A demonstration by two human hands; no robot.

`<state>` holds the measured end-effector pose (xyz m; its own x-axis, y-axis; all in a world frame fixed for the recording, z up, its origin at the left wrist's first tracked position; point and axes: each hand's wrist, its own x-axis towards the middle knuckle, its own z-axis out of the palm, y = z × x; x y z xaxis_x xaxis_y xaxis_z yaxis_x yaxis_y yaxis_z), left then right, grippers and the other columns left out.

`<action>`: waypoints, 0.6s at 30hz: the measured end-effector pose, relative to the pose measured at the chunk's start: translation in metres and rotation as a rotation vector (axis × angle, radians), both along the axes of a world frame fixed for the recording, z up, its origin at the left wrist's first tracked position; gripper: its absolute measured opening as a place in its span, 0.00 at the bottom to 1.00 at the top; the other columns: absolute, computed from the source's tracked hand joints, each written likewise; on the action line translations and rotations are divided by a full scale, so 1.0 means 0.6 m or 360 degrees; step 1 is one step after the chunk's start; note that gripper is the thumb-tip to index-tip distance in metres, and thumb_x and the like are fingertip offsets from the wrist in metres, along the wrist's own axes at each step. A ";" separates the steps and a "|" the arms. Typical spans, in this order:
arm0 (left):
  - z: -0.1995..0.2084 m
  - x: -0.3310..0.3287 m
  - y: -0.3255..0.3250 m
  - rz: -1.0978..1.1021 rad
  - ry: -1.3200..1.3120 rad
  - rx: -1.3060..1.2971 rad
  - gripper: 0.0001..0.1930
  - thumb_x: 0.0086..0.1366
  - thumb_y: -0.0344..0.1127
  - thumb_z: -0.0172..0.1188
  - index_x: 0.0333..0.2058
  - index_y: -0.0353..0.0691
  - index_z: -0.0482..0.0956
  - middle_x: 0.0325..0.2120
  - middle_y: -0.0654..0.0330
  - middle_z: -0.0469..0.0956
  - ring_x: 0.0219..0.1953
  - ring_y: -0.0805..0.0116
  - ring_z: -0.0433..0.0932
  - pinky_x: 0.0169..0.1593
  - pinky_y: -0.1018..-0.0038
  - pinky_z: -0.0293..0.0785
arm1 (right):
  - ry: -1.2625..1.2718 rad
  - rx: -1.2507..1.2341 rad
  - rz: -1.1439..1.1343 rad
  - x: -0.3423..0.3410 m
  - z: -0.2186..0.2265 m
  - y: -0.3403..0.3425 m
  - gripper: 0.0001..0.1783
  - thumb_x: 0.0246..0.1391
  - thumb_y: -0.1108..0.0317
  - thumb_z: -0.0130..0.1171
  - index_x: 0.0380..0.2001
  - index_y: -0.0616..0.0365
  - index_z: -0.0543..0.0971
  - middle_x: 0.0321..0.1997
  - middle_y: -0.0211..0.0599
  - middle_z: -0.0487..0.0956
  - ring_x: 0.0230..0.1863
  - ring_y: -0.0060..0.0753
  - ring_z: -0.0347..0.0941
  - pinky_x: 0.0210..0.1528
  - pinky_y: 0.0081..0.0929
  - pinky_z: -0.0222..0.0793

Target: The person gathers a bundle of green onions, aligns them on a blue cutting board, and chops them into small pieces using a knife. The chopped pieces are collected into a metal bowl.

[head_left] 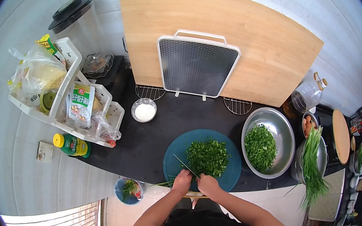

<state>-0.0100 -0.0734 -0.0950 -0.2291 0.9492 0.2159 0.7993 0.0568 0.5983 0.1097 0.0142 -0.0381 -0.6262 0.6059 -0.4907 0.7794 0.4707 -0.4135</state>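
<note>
The left hand point(182, 180) and the right hand point(208, 184) met at the six o'clock rim of a round teal cutting board point(232, 174) on the dark counter point(148, 139). The left hand's fingers were curled over something at the board's edge, probably stems, though what exactly they pinned could not be told. The right hand's fingers looked closed around the handle of a thin knife point(185, 165), whose blade slanted away toward eleven o'clock. Just beyond the knuckles, at twelve o'clock on the board, lay a mound of chopped greens point(207, 157). Judged by their look, the bits were light, loose and damp, apt to cling to blade and fingers and to scatter if pushed fast, so they would be better scooped from beneath than pinched. At three o'clock from the board stood a steel bowl point(281, 128) holding more chopped greens point(260, 147). Farther toward three o'clock, long uncut green stalks point(313, 165) draped over a second metal bowl point(322, 157); these looked limp and bendable, best gathered in a bunch near the middle. At eleven o'clock sat a small bowl of white powder point(144, 111).
</note>
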 end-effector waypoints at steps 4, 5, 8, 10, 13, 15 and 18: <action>-0.001 0.001 -0.002 0.0033 -0.0012 0.0065 0.09 0.45 0.24 0.53 0.28 0.35 0.77 0.32 0.56 0.72 0.38 0.56 0.71 0.42 0.67 0.73 | 0.0233 0.0069 -0.0306 -0.031 0.016 0.012 0.20 0.57 0.55 0.49 0.28 0.65 0.76 0.25 0.57 0.78 0.31 0.60 0.75 0.35 0.48 0.72; 0.000 0.003 -0.002 0.0059 0.0004 0.0077 0.09 0.46 0.24 0.53 0.28 0.35 0.77 0.32 0.56 0.72 0.38 0.56 0.71 0.42 0.67 0.73 | 0.0339 -0.0027 -0.0469 -0.025 0.007 0.020 0.20 0.57 0.55 0.50 0.29 0.65 0.77 0.25 0.56 0.78 0.32 0.60 0.75 0.35 0.47 0.71; 0.001 0.008 0.004 0.0118 -0.0003 0.0125 0.09 0.48 0.24 0.53 0.30 0.35 0.77 0.33 0.56 0.72 0.39 0.57 0.71 0.42 0.67 0.72 | 0.0382 0.0001 -0.0605 -0.003 0.020 0.033 0.19 0.56 0.55 0.52 0.29 0.64 0.77 0.23 0.56 0.77 0.30 0.60 0.75 0.33 0.47 0.70; 0.012 0.013 0.021 0.0179 0.0050 0.0055 0.10 0.49 0.26 0.54 0.33 0.35 0.78 0.34 0.56 0.72 0.40 0.57 0.71 0.44 0.67 0.70 | 0.0436 0.0025 -0.0597 0.019 0.053 0.041 0.19 0.55 0.54 0.53 0.28 0.63 0.77 0.22 0.55 0.76 0.29 0.60 0.74 0.31 0.46 0.69; 0.041 0.015 0.027 0.0228 0.0106 0.0054 0.13 0.50 0.29 0.55 0.36 0.36 0.78 0.35 0.56 0.73 0.41 0.57 0.71 0.46 0.65 0.68 | 0.0409 0.0048 -0.0524 0.044 0.087 0.049 0.19 0.55 0.54 0.54 0.26 0.63 0.75 0.21 0.55 0.76 0.28 0.59 0.74 0.30 0.46 0.68; 0.067 0.017 0.021 0.0240 0.0126 0.0059 0.14 0.50 0.31 0.56 0.38 0.36 0.78 0.36 0.56 0.73 0.42 0.57 0.71 0.47 0.63 0.67 | 0.0377 0.0074 -0.0491 0.061 0.091 0.051 0.20 0.55 0.53 0.54 0.24 0.62 0.74 0.20 0.54 0.76 0.28 0.59 0.74 0.30 0.45 0.69; 0.089 0.018 0.012 0.0266 0.0143 0.0034 0.15 0.50 0.32 0.56 0.39 0.36 0.78 0.37 0.56 0.74 0.43 0.56 0.71 0.49 0.61 0.67 | 0.0363 0.0068 -0.0456 0.080 0.087 0.041 0.21 0.54 0.53 0.54 0.23 0.62 0.75 0.20 0.53 0.76 0.27 0.59 0.74 0.30 0.45 0.69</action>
